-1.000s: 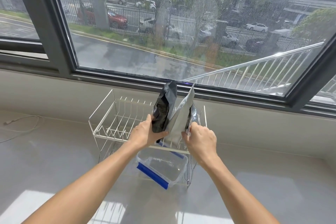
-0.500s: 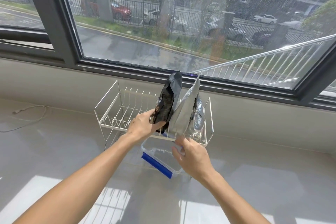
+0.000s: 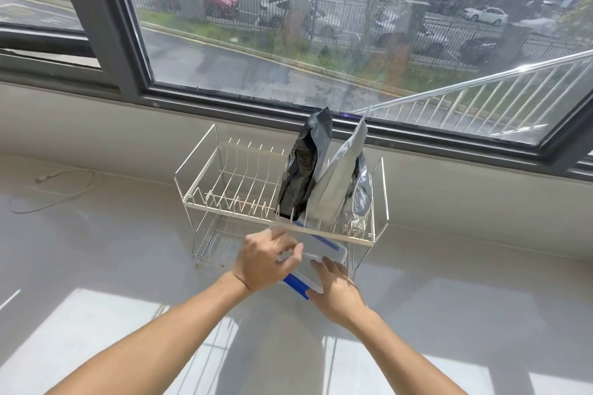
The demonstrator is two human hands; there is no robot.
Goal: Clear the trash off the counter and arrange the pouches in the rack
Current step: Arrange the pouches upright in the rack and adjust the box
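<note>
Both hands are now lower than a second ago: they are off the pouches and down at the clear box [image 3: 324, 258] under the rack's [image 3: 205, 170] top tier. The left hand [image 3: 264, 261] is curling over the box's near left edge, fingers bent onto the lid, so it is gripping the box. The right hand [image 3: 337, 290] is pressing against the box's near right corner, thumb beside the blue clip [image 3: 296, 288], fingers lying half open along the rim.

Three pouches are standing free in the right part of the rack's upper tier, between the wire dividers. The black pouch [image 3: 305, 170] is standing leftmost, nearly upright. The silver pouch [image 3: 340, 183] is leaning right of it, its top tilting toward the window [image 3: 321, 26]. The crinkled pouch [image 3: 359, 196] is sitting just behind and right of the silver one, close to the rack's right end. The left part of the tier is holding nothing but dividers.

The rack is standing on the pale counter [image 3: 96, 250] near the wall. A white cable [image 3: 64, 183] is lying on the counter well to the left.
</note>
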